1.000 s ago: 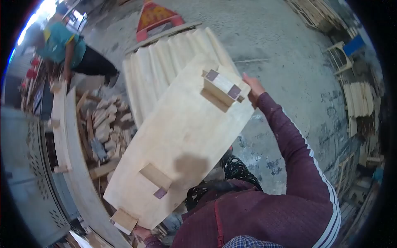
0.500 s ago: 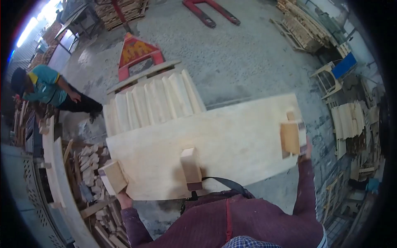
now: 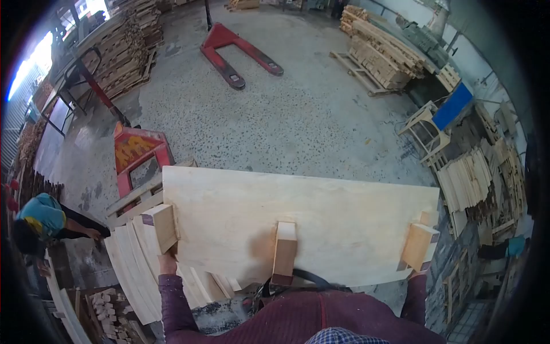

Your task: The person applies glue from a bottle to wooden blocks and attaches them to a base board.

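A wide, pale wooden panel (image 3: pixel 344 229) with wooden blocks fixed to its face spans the space in front of my body. At its left end, my left hand (image 3: pixel 168 264) is closed around the lower edge beside the left block (image 3: pixel 163 228). My right hand (image 3: pixel 417 274) grips the opposite end below the right block (image 3: pixel 420 246); its fingers are partly hidden behind the wood. A third block (image 3: pixel 285 249) stands out from the middle, close to my chest. Behind the panel at lower left lies a stack of pale boards (image 3: pixel 134 264), partly covered by it.
A red pallet jack (image 3: pixel 140 152) stands under a pallet at left, near a person in a teal shirt (image 3: pixel 43 215) bending down. Another red pallet jack (image 3: pixel 229 51) is farther back. Stacked timber (image 3: pixel 384 57) and a blue-backed chair (image 3: pixel 452 106) line the right side.
My view has turned right, so the pallet jack, board stack and co-worker appear farther left. The panel has swung away from the stack, still in both hands. The co-worker bends lower.
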Tool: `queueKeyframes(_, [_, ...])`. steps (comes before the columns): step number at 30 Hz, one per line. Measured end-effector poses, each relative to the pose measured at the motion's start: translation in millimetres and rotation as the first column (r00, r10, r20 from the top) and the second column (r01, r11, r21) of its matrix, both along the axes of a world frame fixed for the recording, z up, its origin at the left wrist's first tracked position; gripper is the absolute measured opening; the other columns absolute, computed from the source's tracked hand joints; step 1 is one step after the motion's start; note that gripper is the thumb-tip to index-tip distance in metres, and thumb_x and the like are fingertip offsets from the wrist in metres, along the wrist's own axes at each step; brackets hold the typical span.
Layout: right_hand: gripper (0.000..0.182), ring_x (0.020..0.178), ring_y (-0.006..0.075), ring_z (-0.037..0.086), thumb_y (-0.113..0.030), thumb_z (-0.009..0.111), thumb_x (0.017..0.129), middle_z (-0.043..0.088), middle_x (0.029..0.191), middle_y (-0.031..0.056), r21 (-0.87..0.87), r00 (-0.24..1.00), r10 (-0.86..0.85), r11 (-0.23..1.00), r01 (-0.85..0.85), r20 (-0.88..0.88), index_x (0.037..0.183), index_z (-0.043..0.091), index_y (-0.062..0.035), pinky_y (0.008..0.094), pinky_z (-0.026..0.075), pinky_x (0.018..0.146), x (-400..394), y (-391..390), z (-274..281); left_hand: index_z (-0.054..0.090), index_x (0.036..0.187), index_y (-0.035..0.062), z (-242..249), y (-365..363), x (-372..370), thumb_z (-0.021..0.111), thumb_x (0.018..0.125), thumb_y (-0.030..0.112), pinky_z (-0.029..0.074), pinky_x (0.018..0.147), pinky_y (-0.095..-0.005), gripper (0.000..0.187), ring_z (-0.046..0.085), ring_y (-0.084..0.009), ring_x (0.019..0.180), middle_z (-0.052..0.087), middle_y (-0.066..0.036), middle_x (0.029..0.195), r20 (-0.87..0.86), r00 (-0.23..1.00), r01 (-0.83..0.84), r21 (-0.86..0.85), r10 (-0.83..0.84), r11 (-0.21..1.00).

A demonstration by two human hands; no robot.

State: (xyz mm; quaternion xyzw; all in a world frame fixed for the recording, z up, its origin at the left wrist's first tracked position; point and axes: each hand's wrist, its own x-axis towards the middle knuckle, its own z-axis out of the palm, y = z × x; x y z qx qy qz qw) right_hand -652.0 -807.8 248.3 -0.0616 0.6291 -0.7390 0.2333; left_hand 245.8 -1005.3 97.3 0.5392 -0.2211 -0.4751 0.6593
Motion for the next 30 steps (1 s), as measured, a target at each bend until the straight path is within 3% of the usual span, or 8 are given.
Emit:
queueKeyframes(3, [0.043,0.101,0.0212,0.059,-0.041,0.040,0.092,0.059,0.114,0.0052,0.036,1.000,0.020,0.999,-0.020,0.005,0.119,0.052,-0.0099,0.0345,0.049,0.083,-40,-96,14,0.050,0.123,0.0070,-10,-32,-15,0.044,0.097,0.020,0.045,0.075,-0.0271,0.030,0.053,-0.0126,0.089,0.056,-0.002,0.108,0.620,0.748,0.113,0.235,-0.238,0.966])
queueKeyframes(4, [0.043,0.101,0.0212,0.059,-0.041,0.040,0.092,0.059,0.114,0.0052,0.046,0.999,0.034,0.998,-0.035,0.014,0.120,0.052,-0.0099,0.0345,0.049,0.083,-48,-130,12,0.055,0.115,0.0068,92,-60,-61,0.046,0.095,0.017,0.042,0.072,-0.0257,0.024,0.049,-0.0112,0.081,0.056,0.001,0.098,0.587,0.735,0.034,0.468,-0.339,0.883])
queueKeyframes(6, [0.044,0.101,0.0211,0.059,-0.042,0.040,0.092,0.059,0.114,0.0051,0.078,0.995,0.091,0.993,-0.093,0.031,0.120,0.052,-0.0099,0.0345,0.049,0.083,-58,-205,5,0.059,0.111,0.0075,72,-95,-49,0.045,0.095,0.016,0.043,0.073,-0.0263,0.023,0.052,-0.0111,0.083,0.058,0.002,0.097,0.511,0.842,0.084,0.192,-0.172,0.978])
queueKeyframes(7, [0.044,0.101,0.0211,0.059,-0.042,0.040,0.092,0.059,0.114,0.0051,0.100,0.991,0.125,0.987,-0.128,0.039,0.120,0.052,-0.0099,0.0345,0.049,0.083,-61,-246,0,0.062,0.107,0.0062,98,-126,-62,0.046,0.094,0.012,0.045,0.072,-0.0280,0.021,0.055,-0.0121,0.083,0.061,-0.001,0.094,0.063,0.995,-0.082,0.105,0.075,0.991])
queueKeyframes(10, [0.044,0.101,0.0210,0.059,-0.042,0.041,0.092,0.059,0.113,0.0050,0.160,0.971,0.228,0.959,-0.236,0.066,0.120,0.052,-0.0100,0.0345,0.048,0.083,-47,-374,-22,0.064,0.102,0.0035,82,-193,-19,0.053,0.088,0.007,0.045,0.069,-0.0298,0.018,0.057,-0.0146,0.080,0.063,-0.005,0.089,0.665,0.738,-0.033,0.204,-0.113,0.978])
queueKeyframes(16, [0.045,0.101,0.0208,0.059,-0.044,0.041,0.092,0.059,0.113,0.0049,0.175,0.939,0.336,0.922,-0.344,0.074,0.120,0.051,-0.0100,0.0345,0.048,0.084,21,-628,-41,0.057,0.113,0.0080,60,-423,48,0.048,0.093,0.029,0.046,0.069,-0.0322,0.030,0.057,-0.0141,0.082,0.062,-0.001,0.097,0.130,0.979,-0.167,0.055,0.159,0.984])
queueKeyframes(19, [0.046,0.101,0.0207,0.058,-0.044,0.041,0.091,0.059,0.113,0.0049,0.166,0.924,0.379,0.909,-0.383,0.056,0.120,0.051,-0.0100,0.0345,0.047,0.084,60,-754,-21,0.056,0.115,0.0071,157,-538,34,0.047,0.093,0.031,0.047,0.084,-0.0327,0.034,0.059,-0.0155,0.095,0.063,-0.003,0.103,-0.068,0.943,-0.317,0.103,0.325,0.943])
queueKeyframes(30, [0.047,0.100,0.0203,0.058,-0.046,0.042,0.091,0.059,0.113,0.0047,0.031,0.851,0.524,0.851,-0.524,0.030,0.121,0.051,-0.0100,0.0345,0.046,0.085,217,-1240,-64,0.051,0.123,0.0078,118,-832,187,0.047,0.095,0.033,0.044,0.093,-0.0328,0.038,0.053,-0.0181,0.112,0.057,-0.006,0.119,-0.035,0.922,-0.386,-0.101,0.385,0.917])
